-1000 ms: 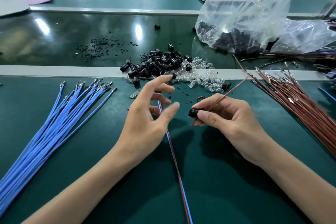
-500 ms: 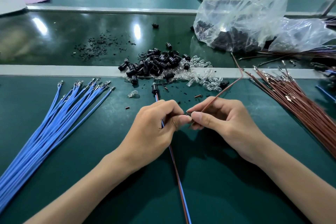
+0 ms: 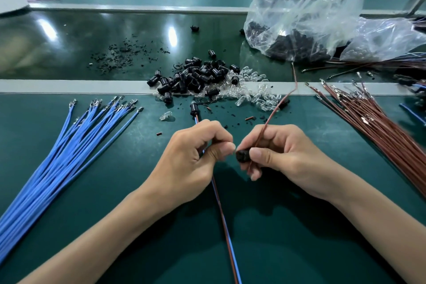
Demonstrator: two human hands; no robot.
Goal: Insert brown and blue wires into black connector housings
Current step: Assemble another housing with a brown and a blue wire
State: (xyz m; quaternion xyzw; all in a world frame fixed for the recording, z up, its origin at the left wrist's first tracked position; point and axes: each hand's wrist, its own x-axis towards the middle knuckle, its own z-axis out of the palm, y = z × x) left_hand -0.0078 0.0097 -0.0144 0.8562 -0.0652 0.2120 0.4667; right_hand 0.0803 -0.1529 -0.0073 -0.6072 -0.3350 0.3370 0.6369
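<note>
A fan of blue wires (image 3: 57,157) lies on the green mat (image 3: 103,180) at nine o'clock from the hands. The left hand (image 3: 191,159) is curled round a blue-and-brown wire pair (image 3: 224,226), which runs from six o'clock up to a fitted housing (image 3: 194,108) at twelve, below the heap of loose housings (image 3: 198,76). At its three o'clock the right hand (image 3: 283,154) pinches a black connector housing (image 3: 243,155). A brown wire (image 3: 276,108) climbs from that hand toward one o'clock. The brown wires (image 3: 380,127) lie at three.
</note>
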